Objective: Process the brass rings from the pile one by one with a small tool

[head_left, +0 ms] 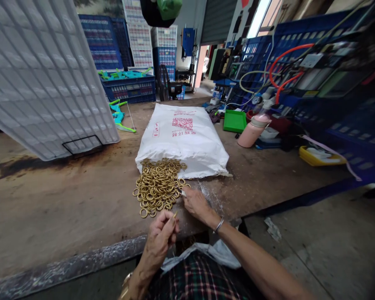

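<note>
A heap of gold-coloured rings (159,185) lies on the table at the mouth of a white woven sack (187,137) with red print. My left hand (163,231) is closed in a pinch at the near side of the heap. Between its thumb and forefinger sits one gold ring (175,214), seen nearly edge-on. My right hand (197,205) reaches to the heap's right edge, fingers bent together beside the rings. Something small and whitish (183,193) shows at its fingertips; what it is I cannot tell.
A tall white plastic crate (46,79) stands tilted at left. Behind it are a green and teal toy bow (120,116) and a blue crate (128,87). At right stand a pink bottle (253,131), a green tray (234,121) and a yellow tray (320,157). The table's edge (81,262) runs near me.
</note>
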